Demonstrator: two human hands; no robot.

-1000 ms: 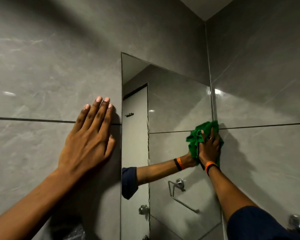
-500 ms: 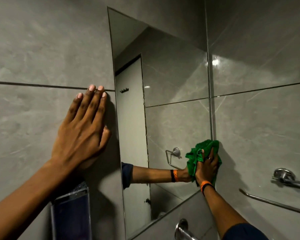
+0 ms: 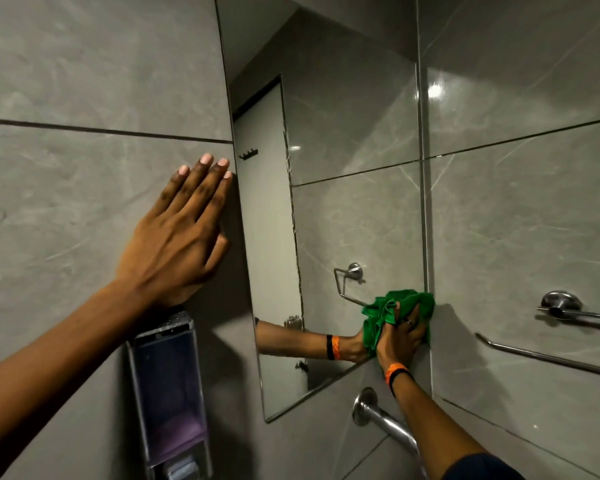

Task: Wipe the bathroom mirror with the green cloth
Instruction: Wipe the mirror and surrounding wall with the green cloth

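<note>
A tall frameless mirror (image 3: 343, 133) is fixed to the grey tiled wall, reaching into the corner on its right. My right hand (image 3: 400, 339) presses a bunched green cloth (image 3: 388, 308) flat against the mirror's lower right corner, fingers spread over the cloth. An orange and black band sits on that wrist. The glass reflects the arm and the cloth. My left hand (image 3: 179, 237) lies flat on the wall tile just left of the mirror's edge, fingers together, holding nothing.
A soap dispenser (image 3: 168, 400) hangs on the wall under my left hand. A chrome spout (image 3: 385, 420) juts out below the mirror. A chrome towel ring (image 3: 565, 337) is mounted on the right-hand wall.
My right hand has slid the cloth down the mirror's right edge, from mid height to its bottom corner. The view has tilted down, bringing in the dispenser and spout. The left hand stays put.
</note>
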